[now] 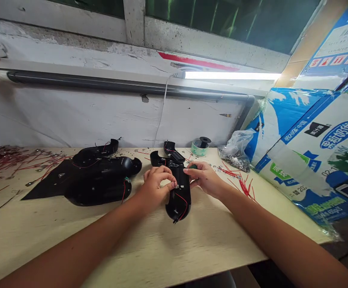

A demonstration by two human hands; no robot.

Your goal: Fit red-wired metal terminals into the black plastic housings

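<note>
In the head view, I judge the step in hand to be fine fingertip work inside the black shell point(178, 210), which lies on the counter point(216, 240) between both hands; it calls for a steady shell and a light touch around the red wire point(187, 206). The left hand point(158, 180) has thumb and forefinger close together beside small white parts point(181, 186), but I cannot tell whether they pinch anything. The right hand point(204, 179) curls at the shell's right edge near a dark green piece point(193, 166), its grip hidden from me.
</note>
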